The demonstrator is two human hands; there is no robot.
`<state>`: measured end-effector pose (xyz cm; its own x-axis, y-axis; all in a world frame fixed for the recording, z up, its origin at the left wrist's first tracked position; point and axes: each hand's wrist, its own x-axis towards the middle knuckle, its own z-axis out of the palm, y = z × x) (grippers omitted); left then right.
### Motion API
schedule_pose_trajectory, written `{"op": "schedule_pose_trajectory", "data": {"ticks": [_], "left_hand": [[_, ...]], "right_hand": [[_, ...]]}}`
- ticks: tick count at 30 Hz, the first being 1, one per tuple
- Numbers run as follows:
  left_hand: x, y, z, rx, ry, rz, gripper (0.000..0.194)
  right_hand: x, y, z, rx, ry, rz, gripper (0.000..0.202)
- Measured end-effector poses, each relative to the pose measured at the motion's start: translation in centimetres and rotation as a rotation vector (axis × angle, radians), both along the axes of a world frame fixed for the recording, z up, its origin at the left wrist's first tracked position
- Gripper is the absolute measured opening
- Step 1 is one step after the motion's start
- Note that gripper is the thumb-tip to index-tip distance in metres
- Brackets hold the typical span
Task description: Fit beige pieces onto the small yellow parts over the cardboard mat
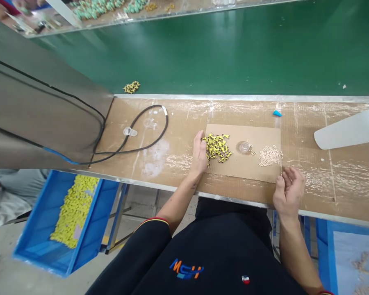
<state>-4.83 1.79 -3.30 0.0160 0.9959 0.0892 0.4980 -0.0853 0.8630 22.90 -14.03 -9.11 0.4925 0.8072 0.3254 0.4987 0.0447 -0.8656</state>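
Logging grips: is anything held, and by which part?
Nothing visibly: the left hand flanks the yellow-and-black pile; the right hand, half curled, is beside a corner of the cardboard.

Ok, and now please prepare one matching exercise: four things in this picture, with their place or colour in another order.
1. Cable
2. Small cone
3. Clear container
4. Left hand

A. Blue, beyond the cardboard sheet
B. Beside the yellow-and-black pile
C. Black, looped
D. Left of the pale pile

Pairs: 1-C, 2-A, 3-D, 4-B
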Motion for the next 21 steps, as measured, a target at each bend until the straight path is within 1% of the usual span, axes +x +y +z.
{"op": "schedule_pose_trajectory", "data": {"ticks": [3,6,10,12,14,16,17,19,21], "left_hand": [[0.5,0.4,-0.2,0.014,-0.017,0.003,0.101],[0.9,0.7,-0.6,0.018,-0.058,0.006,0.094],[1.4,1.0,-1.3,0.028,-0.172,-0.003,0.086],[1.4,1.1,-1.4,0.042,-0.252,-0.008,0.083],[0.9,1.2,-0.9,0.08,-0.304,0.018,0.083],[0.0,1.2,-0.1,0.115,-0.32,0.105,0.089],[-0.5,1.1,0.3,0.103,-0.333,0.163,0.094],[-1.2,0.8,1.1,0.009,-0.368,0.233,0.104],[-1.3,0.2,1.6,-0.092,-0.386,0.221,0.109]], "right_hand": [[-0.3,0.2,-0.2,0.032,0.03,0.053,0.051],[-0.3,0.4,-0.1,0.057,-0.021,0.081,0.051],[-0.3,0.4,0.1,0.074,-0.057,0.096,0.051],[-0.3,0.4,0.2,0.08,-0.053,0.089,0.05],[-0.3,0.4,0.3,0.082,-0.044,0.085,0.049],[-0.3,0.4,0.3,0.081,-0.041,0.085,0.048],[-0.3,0.5,0.3,0.082,-0.045,0.086,0.048],[-0.3,0.5,0.3,0.082,-0.062,0.088,0.047],[-0.2,0.6,0.4,0.073,-0.08,0.089,0.047]]}}
